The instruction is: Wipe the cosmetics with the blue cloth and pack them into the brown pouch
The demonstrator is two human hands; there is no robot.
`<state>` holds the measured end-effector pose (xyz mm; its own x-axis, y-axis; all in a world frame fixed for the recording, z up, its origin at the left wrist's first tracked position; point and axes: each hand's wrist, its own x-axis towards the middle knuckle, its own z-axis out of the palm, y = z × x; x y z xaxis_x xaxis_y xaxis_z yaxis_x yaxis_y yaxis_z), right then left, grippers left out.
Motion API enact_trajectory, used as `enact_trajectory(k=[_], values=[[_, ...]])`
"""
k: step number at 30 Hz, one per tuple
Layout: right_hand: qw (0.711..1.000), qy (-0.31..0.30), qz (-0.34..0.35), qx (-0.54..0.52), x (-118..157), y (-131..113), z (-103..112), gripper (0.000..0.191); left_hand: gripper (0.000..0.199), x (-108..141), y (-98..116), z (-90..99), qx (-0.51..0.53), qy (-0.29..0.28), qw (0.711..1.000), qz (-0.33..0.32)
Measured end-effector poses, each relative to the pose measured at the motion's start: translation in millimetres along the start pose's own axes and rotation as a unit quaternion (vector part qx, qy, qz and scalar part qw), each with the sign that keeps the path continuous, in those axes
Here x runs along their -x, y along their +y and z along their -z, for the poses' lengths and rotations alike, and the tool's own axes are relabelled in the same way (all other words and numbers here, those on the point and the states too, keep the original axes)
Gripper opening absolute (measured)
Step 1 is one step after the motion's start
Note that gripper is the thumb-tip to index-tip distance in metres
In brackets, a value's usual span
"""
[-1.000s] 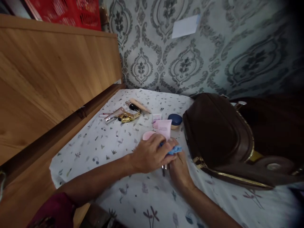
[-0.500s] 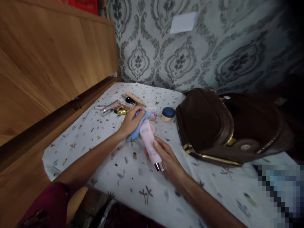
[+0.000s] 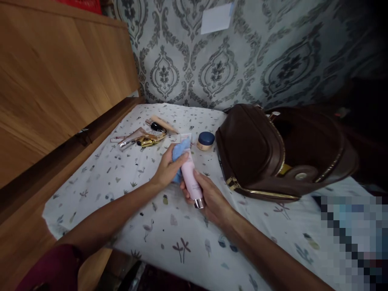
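Pink tube [image 3: 190, 173] slants between your two hands above the printed tablecloth [image 3: 100, 169], its mirror-bright cap [image 3: 198, 203] toward you. Your right hand [image 3: 212, 197] wraps the smooth capped half, seemingly to steady it, leaving the flattened end for your left hand [image 3: 167, 166], which clasps soft, crumpled blue cloth [image 3: 181, 148] against it with the thumb on top. Beyond, the brown bag [image 3: 248, 141] gapes, leathery and rounded, along its gold zip; a squat, blue-lidded jar [image 3: 206, 140] stands upright beside it, and slim, glossy cosmetics [image 3: 151, 142] lie loosely clustered to the left.
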<state>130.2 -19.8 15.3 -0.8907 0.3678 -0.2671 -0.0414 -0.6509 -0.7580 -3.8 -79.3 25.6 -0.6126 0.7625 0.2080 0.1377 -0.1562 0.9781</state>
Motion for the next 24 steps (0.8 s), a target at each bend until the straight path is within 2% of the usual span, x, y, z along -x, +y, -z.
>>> enact_trajectory(k=[5, 7, 9, 11, 13, 15, 17, 19, 20, 22, 24], values=[[0.997, 0.009, 0.036, 0.066, 3.9, -0.5, -2.0, 0.061, 0.041, -20.3, -3.2, 18.6, 0.001, 0.089, 0.996, 0.020], [0.998, 0.013, 0.036, 0.053, 3.7, -0.5, 0.1, 0.055, 0.044, -27.9, -2.4, 26.9, 0.008, 0.131, 0.991, 0.039], [0.999, 0.020, 0.023, 0.017, 1.8, -1.7, 4.1, 0.043, 0.043, -30.6, 0.5, 32.0, -0.001, 0.151, 0.988, 0.042], [0.999, 0.039, 0.010, -0.027, -1.3, -3.8, 9.5, 0.035, 0.042, -25.7, 4.3, 31.2, -0.048, 0.133, 0.990, -0.009], [0.996, 0.061, 0.003, -0.061, -4.7, -5.9, 16.0, 0.029, 0.043, -13.8, 6.2, 23.7, -0.134, 0.079, 0.981, -0.115], [0.996, 0.062, 0.024, -0.063, -7.2, -7.2, 22.9, 0.023, 0.045, 1.6, 4.6, 11.8, -0.236, 0.000, 0.941, -0.241], [0.996, 0.047, 0.060, -0.042, -8.0, -7.3, 27.9, 0.018, 0.041, 15.0, 0.4, -0.1, -0.326, -0.076, 0.872, -0.356], [0.995, 0.036, 0.087, -0.023, -7.1, -6.4, 28.7, 0.019, 0.034, 21.8, -3.1, -7.0, -0.387, -0.115, 0.808, -0.430], [0.995, 0.035, 0.087, -0.019, -6.0, -5.8, 27.1, 0.021, 0.032, 22.1, -3.6, -7.5, -0.405, -0.114, 0.790, -0.446], [0.998, 0.024, 0.059, -0.013, -3.1, -5.0, 20.8, 0.027, 0.031, 17.0, -1.0, -2.5, -0.428, -0.075, 0.787, -0.439], [1.000, 0.001, 0.011, -0.014, 0.5, -5.3, 12.8, 0.033, 0.029, 6.4, 4.5, 8.3, -0.436, -0.007, 0.805, -0.402]])
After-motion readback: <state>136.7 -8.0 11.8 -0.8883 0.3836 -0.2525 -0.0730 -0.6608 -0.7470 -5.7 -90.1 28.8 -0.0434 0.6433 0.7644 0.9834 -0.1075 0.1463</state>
